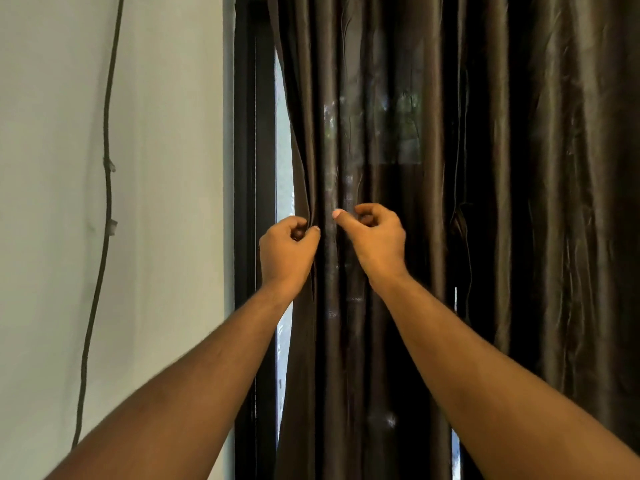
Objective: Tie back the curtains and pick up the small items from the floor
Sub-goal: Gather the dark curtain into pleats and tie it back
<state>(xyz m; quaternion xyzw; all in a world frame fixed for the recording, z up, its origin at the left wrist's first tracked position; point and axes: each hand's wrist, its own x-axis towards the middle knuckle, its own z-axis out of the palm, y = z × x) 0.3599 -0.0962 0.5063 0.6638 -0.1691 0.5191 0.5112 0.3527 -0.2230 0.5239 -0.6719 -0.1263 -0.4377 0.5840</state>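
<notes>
**Curtain edge in the left hand, folds running straight up and down**

The dark brown satin curtain (433,168) hangs in long vertical pleats across the right and middle of the view, so its long axis runs top to bottom. Its free left edge sits at the far left of the cloth, where a thin strip of bright window glass (284,161) shows between it and the black window frame (247,202).

The left hand (287,247) is at that edge, its fingers curled and pinching the hem. The right hand (374,233) is just beside it, to the right, over the next pleats; its fingers are curled with the thumb pointing left, and whether it has any cloth in them cannot be told. The left hand is the nearer one to the edge.

Gathering probably means drawing the edge rightward into the folds.

A pale green wall (156,168) with a thin dark hanging cable (108,188) lies further left. No floor is in view.
</notes>
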